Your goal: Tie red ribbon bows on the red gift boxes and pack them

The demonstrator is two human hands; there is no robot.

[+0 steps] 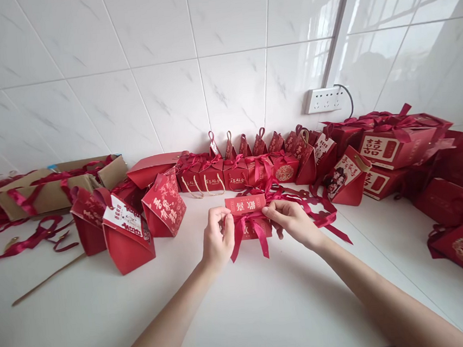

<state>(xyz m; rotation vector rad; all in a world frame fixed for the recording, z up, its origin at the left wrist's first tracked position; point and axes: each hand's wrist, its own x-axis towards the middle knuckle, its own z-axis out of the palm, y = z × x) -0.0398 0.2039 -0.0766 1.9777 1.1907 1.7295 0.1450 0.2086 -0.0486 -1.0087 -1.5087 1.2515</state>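
Note:
Between my hands, above the white table's middle, is a small red gift box (245, 205) with gold lettering on its top. A dark red ribbon (263, 247) is tied around it, and its tails hang down the near side. My left hand (218, 237) is closed, thumb and fingers pinching the box's left edge. At the right edge, my right hand (293, 221) grips the box with the thumb at its upper corner; some of its fingers are hidden behind. Loose ribbons (321, 216) lie just beyond my right hand.
Red gift boxes (235, 174) stand in rows against the tiled wall. Tent-shaped red boxes (129, 243) are at the left, near cardboard cartons (37, 195) holding ribbons. More boxes (401, 146) pile up at the right, below a power strip (325, 100). A thin brown strip (47, 279) lies front left.

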